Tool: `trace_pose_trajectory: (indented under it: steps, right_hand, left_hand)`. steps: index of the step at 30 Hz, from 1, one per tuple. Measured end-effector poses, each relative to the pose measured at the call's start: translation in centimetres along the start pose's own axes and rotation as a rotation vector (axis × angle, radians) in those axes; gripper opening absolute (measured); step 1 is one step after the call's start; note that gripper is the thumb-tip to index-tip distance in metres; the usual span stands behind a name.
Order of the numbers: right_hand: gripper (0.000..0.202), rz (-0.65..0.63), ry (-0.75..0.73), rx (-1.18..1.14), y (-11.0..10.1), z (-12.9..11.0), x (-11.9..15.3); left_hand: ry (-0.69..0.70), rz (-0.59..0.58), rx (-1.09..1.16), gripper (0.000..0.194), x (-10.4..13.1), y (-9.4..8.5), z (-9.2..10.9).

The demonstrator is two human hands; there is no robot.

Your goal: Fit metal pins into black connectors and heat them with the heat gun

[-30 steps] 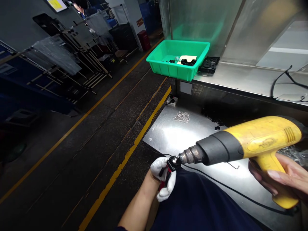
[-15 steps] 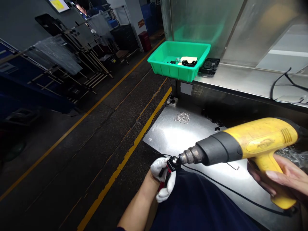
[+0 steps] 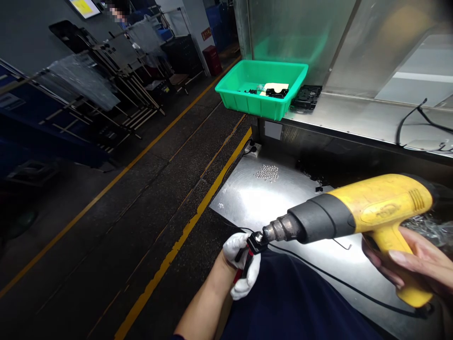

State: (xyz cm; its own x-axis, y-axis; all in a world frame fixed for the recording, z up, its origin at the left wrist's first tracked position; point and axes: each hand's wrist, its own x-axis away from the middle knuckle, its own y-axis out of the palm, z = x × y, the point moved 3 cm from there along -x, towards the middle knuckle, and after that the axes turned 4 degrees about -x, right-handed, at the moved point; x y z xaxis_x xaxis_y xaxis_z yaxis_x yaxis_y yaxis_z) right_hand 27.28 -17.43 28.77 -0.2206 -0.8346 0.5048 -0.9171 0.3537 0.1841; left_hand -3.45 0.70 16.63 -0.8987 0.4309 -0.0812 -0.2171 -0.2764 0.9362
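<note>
In a white glove, my left hand (image 3: 243,264) is closed around a slim red-and-black handle (image 3: 243,270); the rest of that tool is hidden by the fingers. At the top of this hand sits a small black part (image 3: 257,242) with a shiny round metal piece (image 3: 259,236) on it. A yellow heat gun (image 3: 384,200) is held by its grip in my bare right hand (image 3: 421,259). Its stepped metal nozzle (image 3: 283,228) points left, right beside the metal piece; whether they touch I cannot tell.
Many small metal balls (image 3: 267,173) lie on the metal sheet (image 3: 233,189). A green bin (image 3: 256,106) with black parts stands on the shelf, beside a black part (image 3: 307,97). Glasses (image 3: 421,113) lie further right. A black cable (image 3: 336,285) crosses below the heat gun.
The nozzle stays at the metal piece. My left hand has shifted very slightly right, and the heat gun a little left. Both holds are the same.
</note>
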Motion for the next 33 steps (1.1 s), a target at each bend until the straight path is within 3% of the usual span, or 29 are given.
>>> trace_pose_trajectory:
  steps: [8,28,33]
  right_hand:
    - [0.045,0.013,0.001,-0.006,0.04,-0.02,0.08]
    - [0.043,-0.005,-0.026,-0.009,-0.16,0.71,-0.03]
    - [0.043,-0.013,-0.030,-0.010,-0.03,0.75,0.09]
  left_hand:
    - [0.027,-0.045,0.008,0.085,0.02,-0.24,-0.02]
    - [0.045,0.023,-0.074,0.089,0.08,-0.29,-0.13]
    - [0.142,-0.003,-0.187,0.088,-0.06,0.09,0.49]
